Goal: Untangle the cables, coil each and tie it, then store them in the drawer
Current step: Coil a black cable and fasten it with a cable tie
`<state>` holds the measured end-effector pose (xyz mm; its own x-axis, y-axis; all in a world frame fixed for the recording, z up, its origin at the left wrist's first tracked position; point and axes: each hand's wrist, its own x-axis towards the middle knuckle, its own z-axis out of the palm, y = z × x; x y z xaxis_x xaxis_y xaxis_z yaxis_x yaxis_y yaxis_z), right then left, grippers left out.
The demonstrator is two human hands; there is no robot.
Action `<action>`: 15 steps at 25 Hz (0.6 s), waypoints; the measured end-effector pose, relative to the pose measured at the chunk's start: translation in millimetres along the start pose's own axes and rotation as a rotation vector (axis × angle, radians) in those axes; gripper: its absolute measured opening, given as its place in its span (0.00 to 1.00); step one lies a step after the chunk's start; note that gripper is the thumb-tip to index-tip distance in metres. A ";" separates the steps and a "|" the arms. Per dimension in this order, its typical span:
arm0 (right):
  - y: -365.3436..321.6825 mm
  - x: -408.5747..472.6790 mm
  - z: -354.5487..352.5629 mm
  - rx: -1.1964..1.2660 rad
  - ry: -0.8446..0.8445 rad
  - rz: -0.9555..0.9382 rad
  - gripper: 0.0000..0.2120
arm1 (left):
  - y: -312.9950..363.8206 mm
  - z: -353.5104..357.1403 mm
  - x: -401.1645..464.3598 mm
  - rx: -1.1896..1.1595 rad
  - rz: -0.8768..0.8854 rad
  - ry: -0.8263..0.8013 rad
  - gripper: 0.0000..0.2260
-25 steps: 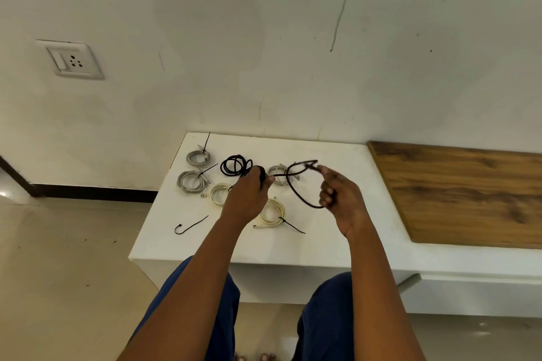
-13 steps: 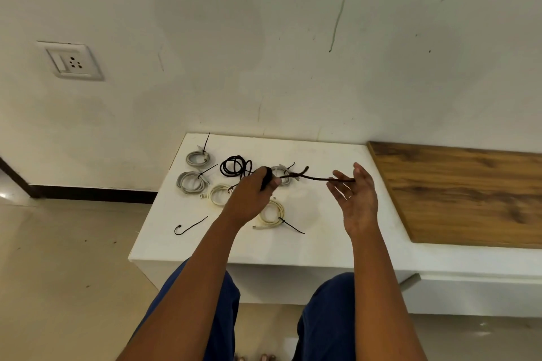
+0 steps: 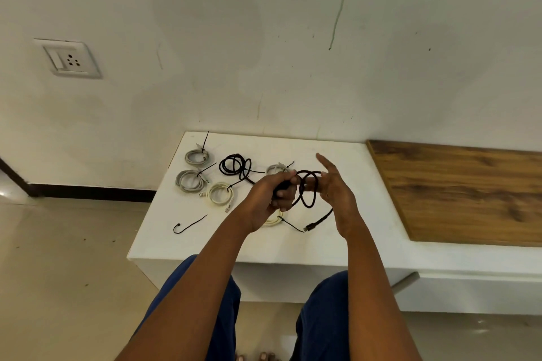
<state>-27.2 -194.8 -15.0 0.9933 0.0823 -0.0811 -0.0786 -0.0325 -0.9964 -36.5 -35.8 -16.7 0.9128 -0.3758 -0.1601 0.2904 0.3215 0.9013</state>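
A black cable [image 3: 308, 188] hangs in loops between my hands above the white table [image 3: 346, 246]. My left hand [image 3: 272, 190] grips its gathered end. My right hand [image 3: 334, 187] holds its fingers mostly straight, with the loops passing around them. The cable's free plug end [image 3: 310, 226] dangles low near the table. Part of the same black cable lies in loose coils [image 3: 236, 165] on the table behind my left hand. Tied grey coils [image 3: 197, 156] [image 3: 189, 180] [image 3: 277, 168] and cream coils [image 3: 220, 193] [image 3: 274, 220] lie on the table.
A loose black tie [image 3: 189, 224] lies near the table's front left. A wooden panel [image 3: 460, 190] covers the right part of the surface. A metal drawer handle [image 3: 406, 281] shows below the front edge. A wall socket [image 3: 70, 58] is at the upper left.
My right hand went from holding one loop to stretching the cable out straight, and now has loops wound around its fingers beside my left hand. The plug end hangs down.
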 end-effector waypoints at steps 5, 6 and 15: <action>-0.5 -2.0 2.0 0.020 -0.057 -0.048 0.20 | 3.8 -4.1 1.4 -0.304 0.017 -0.050 0.11; -0.6 -2.0 2.6 0.052 -0.042 -0.039 0.17 | 5.0 -6.0 1.4 -0.353 0.022 -0.055 0.10; -3.9 3.6 0.7 0.641 0.222 -0.014 0.08 | 7.6 -14.9 -4.7 -0.249 -0.153 -0.215 0.11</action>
<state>-23.4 -193.7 -11.4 0.9831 -0.1302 -0.1286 -0.0319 0.5701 -0.8209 -34.3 -18.7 -15.1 0.7795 -0.6020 -0.1732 0.5044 0.4393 0.7434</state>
